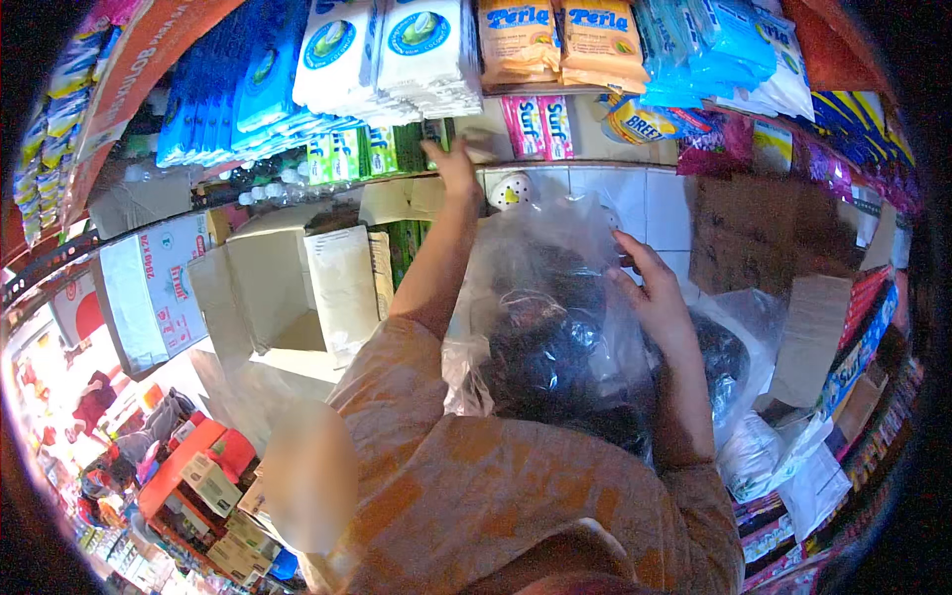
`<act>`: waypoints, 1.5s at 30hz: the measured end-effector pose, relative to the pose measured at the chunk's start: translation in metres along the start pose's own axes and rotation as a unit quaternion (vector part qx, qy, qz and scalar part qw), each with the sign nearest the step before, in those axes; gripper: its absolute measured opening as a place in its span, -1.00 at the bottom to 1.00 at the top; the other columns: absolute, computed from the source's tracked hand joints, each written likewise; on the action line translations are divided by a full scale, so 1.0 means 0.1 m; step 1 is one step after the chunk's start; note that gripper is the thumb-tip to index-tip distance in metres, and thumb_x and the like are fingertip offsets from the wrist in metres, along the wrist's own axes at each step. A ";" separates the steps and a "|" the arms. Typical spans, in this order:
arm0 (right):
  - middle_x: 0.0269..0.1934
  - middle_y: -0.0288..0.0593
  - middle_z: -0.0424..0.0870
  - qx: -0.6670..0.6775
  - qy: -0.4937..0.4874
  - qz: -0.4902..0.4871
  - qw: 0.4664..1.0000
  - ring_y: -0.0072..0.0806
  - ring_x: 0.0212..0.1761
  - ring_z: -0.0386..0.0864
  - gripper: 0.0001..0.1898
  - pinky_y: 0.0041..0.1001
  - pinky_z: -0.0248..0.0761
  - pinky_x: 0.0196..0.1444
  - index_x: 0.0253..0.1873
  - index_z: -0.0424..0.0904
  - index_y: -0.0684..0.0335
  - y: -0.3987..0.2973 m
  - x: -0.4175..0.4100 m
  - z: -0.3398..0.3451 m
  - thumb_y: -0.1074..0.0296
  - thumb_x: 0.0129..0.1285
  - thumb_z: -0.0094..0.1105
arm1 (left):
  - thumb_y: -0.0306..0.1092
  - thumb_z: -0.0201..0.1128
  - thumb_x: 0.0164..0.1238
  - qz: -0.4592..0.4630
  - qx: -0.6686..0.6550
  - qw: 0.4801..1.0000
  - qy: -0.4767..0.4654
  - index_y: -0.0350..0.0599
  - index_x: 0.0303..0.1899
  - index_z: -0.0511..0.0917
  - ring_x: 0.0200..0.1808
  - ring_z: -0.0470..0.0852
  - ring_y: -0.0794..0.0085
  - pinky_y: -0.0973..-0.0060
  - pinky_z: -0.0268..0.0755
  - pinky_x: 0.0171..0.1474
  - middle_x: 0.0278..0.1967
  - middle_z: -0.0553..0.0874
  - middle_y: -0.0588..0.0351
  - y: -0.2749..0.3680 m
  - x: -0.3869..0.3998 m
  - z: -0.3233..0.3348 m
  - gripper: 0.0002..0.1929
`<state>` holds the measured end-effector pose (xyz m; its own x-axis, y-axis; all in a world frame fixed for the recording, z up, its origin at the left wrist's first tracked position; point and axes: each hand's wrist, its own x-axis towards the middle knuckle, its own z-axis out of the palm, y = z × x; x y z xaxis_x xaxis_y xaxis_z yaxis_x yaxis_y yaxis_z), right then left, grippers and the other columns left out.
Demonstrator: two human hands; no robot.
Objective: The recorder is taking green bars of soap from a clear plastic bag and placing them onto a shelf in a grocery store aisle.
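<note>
My left hand [455,165] reaches up to the lower shelf. Its fingers are at a row of dark green sachet packs [408,149], beside light green Surf packs [335,156]. Blur around the fingertips hides whether anything is gripped. My right hand [651,282] is at the right side of a large clear plastic bag [547,230], its thumb and fingers apart. Dark, shiny wrapped contents [554,357] show through the bag, which stands before my body. Pink Surf packs [537,128] stand on the shelf to the right of my left hand.
Stacked white soap packs [424,59] and orange Perla packs [602,41] overhang the lower shelf. An open cardboard box [275,290] sits at left. A white clog [510,191] is on the tiles behind the bag. Another filled bag [721,364] and a brown carton [766,238] flank the right.
</note>
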<state>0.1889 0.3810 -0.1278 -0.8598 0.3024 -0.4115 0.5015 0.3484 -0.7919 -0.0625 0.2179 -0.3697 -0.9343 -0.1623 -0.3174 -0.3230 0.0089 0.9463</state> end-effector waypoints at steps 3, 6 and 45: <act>0.04 0.05 0.49 -0.008 -0.004 0.004 1.000 -0.21 -0.03 0.54 -0.49 -0.41 0.41 -0.05 0.26 0.30 0.22 -0.03 0.01 0.01 0.28 0.23 0.16 | -0.20 0.09 0.24 0.103 0.258 0.942 -0.189 -0.10 0.21 0.34 0.34 0.21 0.12 0.04 -0.06 0.34 0.29 0.29 -0.10 -0.01 0.03 -0.05 -0.51; 0.07 0.06 0.47 0.012 -0.010 0.022 1.000 -0.17 0.01 0.53 -0.50 -0.40 0.41 -0.02 0.25 0.31 0.22 -0.06 0.01 0.04 0.28 0.23 0.16 | -0.08 -0.09 0.32 0.307 0.739 0.508 -0.318 0.13 0.32 0.25 0.43 0.03 0.31 -0.10 -0.31 0.36 0.38 0.18 0.14 -0.03 0.27 -0.04 -0.48; 0.00 -0.01 0.57 -0.082 0.062 0.025 0.994 -0.32 0.01 0.57 -0.58 -0.39 0.41 0.05 0.22 0.39 0.16 0.21 0.02 0.16 0.31 0.26 0.14 | -0.23 0.41 -0.02 -0.033 0.622 0.748 -0.228 0.08 0.36 -0.17 -0.01 0.55 -0.15 0.09 0.47 -0.03 0.16 0.36 -0.25 -0.76 -0.76 -1.99 -0.01</act>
<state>0.1966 0.3747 -0.1528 -0.8203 0.4262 -0.3814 0.5605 0.4666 -0.6842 0.0628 0.0332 -0.4053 -0.7733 0.1479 -0.6165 0.0043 0.9736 0.2281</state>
